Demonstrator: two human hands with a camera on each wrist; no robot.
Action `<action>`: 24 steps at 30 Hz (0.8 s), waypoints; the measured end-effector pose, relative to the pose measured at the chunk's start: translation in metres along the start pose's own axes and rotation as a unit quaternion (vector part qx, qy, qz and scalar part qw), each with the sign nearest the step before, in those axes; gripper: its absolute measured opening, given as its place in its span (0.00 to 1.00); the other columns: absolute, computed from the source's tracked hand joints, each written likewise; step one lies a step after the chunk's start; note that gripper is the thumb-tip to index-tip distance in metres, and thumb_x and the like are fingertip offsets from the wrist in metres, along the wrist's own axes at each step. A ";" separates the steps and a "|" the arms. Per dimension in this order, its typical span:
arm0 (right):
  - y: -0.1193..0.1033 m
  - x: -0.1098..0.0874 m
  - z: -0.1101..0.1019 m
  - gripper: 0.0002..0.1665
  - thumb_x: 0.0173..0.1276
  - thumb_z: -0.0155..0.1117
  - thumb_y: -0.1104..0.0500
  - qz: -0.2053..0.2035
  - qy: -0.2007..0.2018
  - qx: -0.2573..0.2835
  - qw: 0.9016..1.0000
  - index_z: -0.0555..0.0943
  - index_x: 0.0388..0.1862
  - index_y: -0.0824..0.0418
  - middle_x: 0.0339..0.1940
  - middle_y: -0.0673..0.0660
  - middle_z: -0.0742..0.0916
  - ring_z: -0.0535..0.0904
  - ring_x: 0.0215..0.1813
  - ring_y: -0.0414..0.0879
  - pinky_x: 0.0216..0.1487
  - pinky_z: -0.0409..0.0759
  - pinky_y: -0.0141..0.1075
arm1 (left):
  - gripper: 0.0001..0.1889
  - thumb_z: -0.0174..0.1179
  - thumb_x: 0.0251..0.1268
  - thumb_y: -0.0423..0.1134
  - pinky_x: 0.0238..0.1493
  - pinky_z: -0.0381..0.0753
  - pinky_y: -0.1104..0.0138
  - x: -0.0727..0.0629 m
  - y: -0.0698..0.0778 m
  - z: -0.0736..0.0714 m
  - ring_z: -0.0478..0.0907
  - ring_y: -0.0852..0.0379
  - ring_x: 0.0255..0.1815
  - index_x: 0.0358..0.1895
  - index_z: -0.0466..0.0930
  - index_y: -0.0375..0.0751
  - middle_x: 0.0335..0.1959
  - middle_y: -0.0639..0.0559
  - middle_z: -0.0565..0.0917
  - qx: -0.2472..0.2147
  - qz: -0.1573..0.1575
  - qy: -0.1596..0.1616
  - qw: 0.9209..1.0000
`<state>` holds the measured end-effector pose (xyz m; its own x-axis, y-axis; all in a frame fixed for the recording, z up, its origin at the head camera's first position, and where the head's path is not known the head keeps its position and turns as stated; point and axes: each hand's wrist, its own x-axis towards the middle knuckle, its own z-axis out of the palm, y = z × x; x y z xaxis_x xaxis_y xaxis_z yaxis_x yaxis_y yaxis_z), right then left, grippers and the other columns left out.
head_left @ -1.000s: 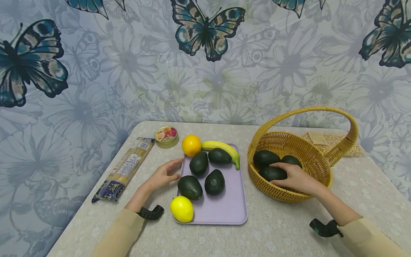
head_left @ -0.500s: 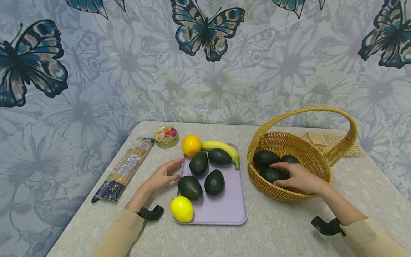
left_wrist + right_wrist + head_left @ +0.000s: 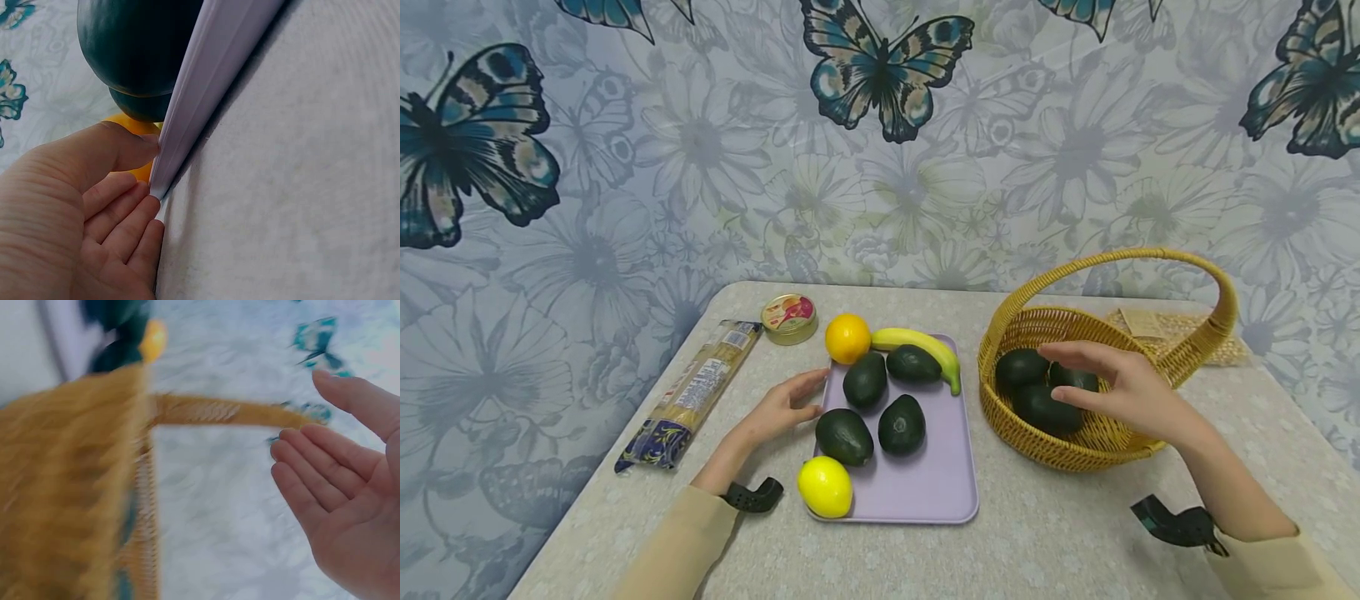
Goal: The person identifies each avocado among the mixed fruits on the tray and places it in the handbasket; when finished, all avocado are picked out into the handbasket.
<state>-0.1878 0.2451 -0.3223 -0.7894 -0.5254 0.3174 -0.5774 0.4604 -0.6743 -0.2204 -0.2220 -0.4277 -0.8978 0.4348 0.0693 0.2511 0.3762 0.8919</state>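
My right hand (image 3: 1123, 392) hovers over the yellow wicker basket (image 3: 1075, 458), its fingers spread with nothing between them. Three dark green avocados (image 3: 1047, 408) lie inside the basket, below the fingertips. In the right wrist view the palm (image 3: 350, 500) shows bare beside the blurred basket wall. At the left edge of the lilac tray (image 3: 917, 492) rests my left hand (image 3: 778, 414), thumb tip right at the rim in the left wrist view and fingers extended loosely along the side. On the tray are several more avocados (image 3: 902, 425), a banana (image 3: 917, 342), an orange (image 3: 847, 338) and a lemon (image 3: 825, 487).
A pack of spaghetti (image 3: 692, 392) lies left of the tray, with a round tin (image 3: 789, 318) at its far end. Behind the basket lies a bag of pale grains or beans (image 3: 1195, 333). The basket's tall handle (image 3: 1120, 254) arches over its opening. A butterfly-patterned wall stands behind the table.
My right hand has let go of the avocado in the basket and risen up and to the right, fingers spreading. The basket's avocados have shifted slightly. My left hand has stayed at the tray.
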 end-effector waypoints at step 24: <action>-0.019 0.068 0.119 0.32 0.64 0.63 0.63 -0.125 -0.113 0.077 0.983 0.68 0.68 0.57 0.66 0.48 0.73 0.66 0.67 0.44 0.66 0.65 0.41 | 0.32 0.59 0.63 0.30 0.68 0.57 0.49 0.010 -0.038 -0.001 0.58 0.41 0.70 0.70 0.58 0.33 0.70 0.38 0.62 0.007 0.003 0.007 1.000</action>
<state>-0.2055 0.1154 -0.3674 -0.5507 -0.7619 0.3410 -0.6953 0.1926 -0.6924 -0.2392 -0.2333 -0.4608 -0.9011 0.4260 0.0809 0.2618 0.3857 0.8847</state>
